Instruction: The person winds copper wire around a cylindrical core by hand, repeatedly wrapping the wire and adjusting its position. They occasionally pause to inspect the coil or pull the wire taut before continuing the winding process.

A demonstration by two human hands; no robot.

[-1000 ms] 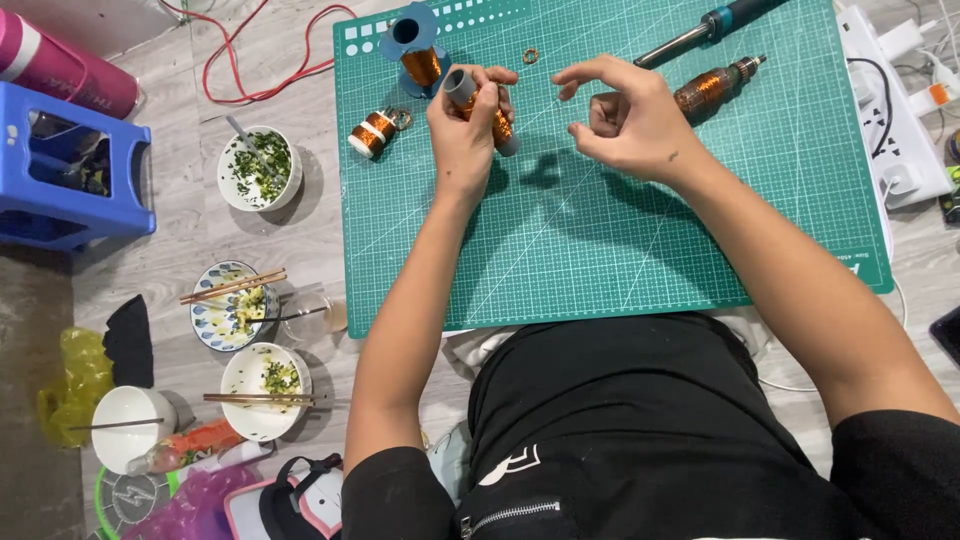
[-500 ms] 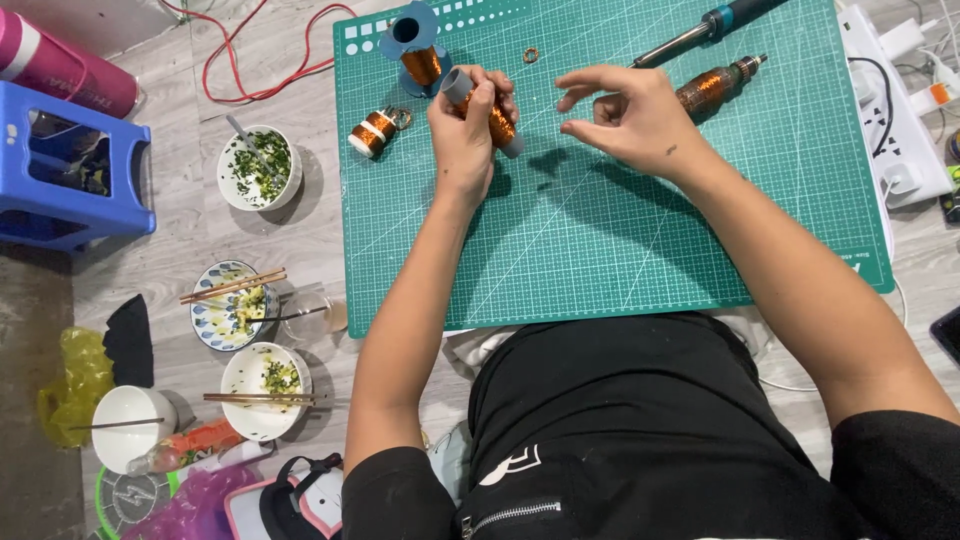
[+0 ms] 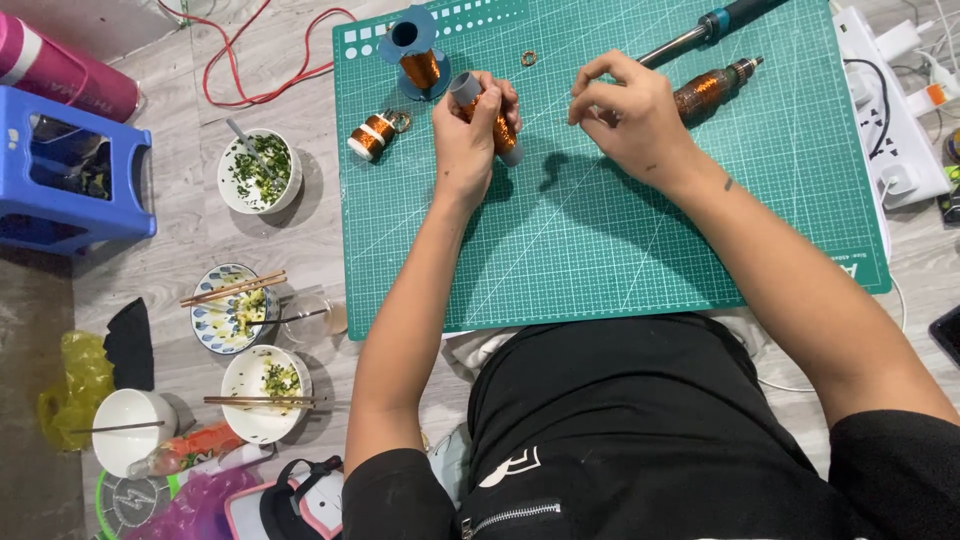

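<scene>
Left hand (image 3: 470,135) grips the copper-wire spool (image 3: 492,118) above the green mat (image 3: 600,240).

A teal-green cutting mat (image 3: 620,250) is seen ruled with a fine pale grid and white diagonal lines, and on it copper-orange wire is wound on a grey-ended spool (image 3: 485,115), on a blue spool (image 3: 415,50), on a white-capped small spool (image 3: 372,135) and on a dark-tipped winding (image 3: 712,88) — all the same bright metallic tone. A red cable (image 3: 262,70) is laid over the pale grey wood-grain floor (image 3: 180,250), beside a blue plastic stool (image 3: 70,180) and a pink cylinder (image 3: 60,70). White bowls (image 3: 258,172) are flecked with green herbs, one blue-patterned bowl (image 3: 228,308) is crossed by tan chopsticks, and a yellow bag (image 3: 75,385) and a black garment (image 3: 640,430) are also shown.
</scene>
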